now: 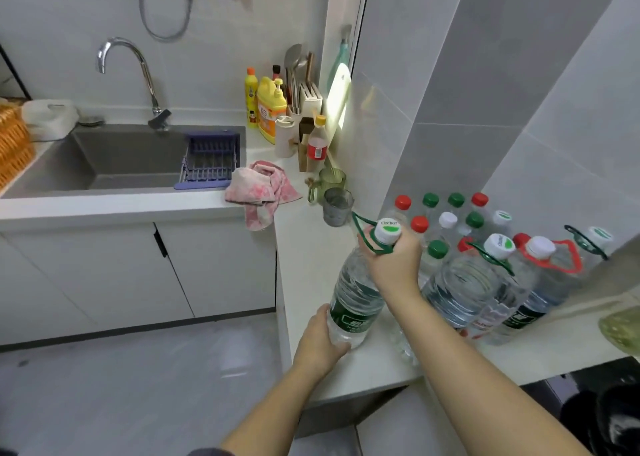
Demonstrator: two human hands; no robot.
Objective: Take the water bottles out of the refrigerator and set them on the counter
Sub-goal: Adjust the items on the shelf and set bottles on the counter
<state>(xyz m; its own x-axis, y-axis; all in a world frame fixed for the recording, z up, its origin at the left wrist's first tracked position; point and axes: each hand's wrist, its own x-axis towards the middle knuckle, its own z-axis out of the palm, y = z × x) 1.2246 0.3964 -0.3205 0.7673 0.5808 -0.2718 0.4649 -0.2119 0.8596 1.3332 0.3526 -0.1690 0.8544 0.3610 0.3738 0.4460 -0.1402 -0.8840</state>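
The big bottle [356, 292] is at the counter [311, 265] near its left edge, just left of the other bottles [460, 282], its long axis tilted (cap leaning far and right). The right hand [394, 261] is clamped round its neck, and the left hand [322, 337] wraps its base, nearer the edge.

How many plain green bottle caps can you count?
4 green caps: two at the back, one further right, one in front. Others may be hidden.

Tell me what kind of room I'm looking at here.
Most likely a small home kitchen: a sink with a curved faucet, a yellow dish soap bottle, and a white counter crowded with water bottles.
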